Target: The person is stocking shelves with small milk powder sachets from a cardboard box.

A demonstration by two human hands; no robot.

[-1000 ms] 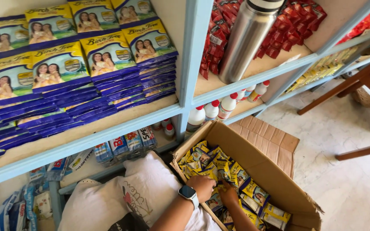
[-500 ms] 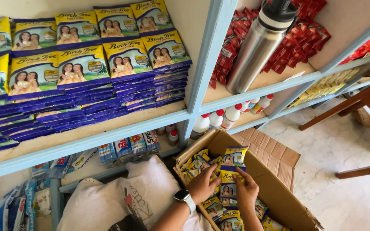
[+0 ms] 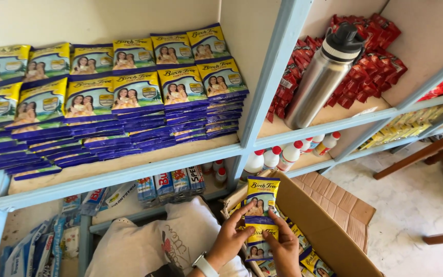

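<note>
The person is holding a small stack of yellow and blue sachets (image 3: 260, 215) with both hands, just above the open cardboard box (image 3: 334, 220). The left hand (image 3: 229, 238) is grasping the stack from its left side, with the fingers curled around the edge and the thumb lying on the front. The right hand (image 3: 284, 249) is gripping the lower right part of the same stack, fingers closed on it. The top sachet is standing upright and is facing the camera. More sachets of the same kind are lying inside the box, below the hands.

On the shelf (image 3: 124, 172) above, many similar sachets are lying in neat piles (image 3: 124, 102). In the next compartment to the right, a steel bottle (image 3: 324, 77) is leaning against red packets (image 3: 375, 61). White bottles with red caps (image 3: 283, 156) are standing under it.
</note>
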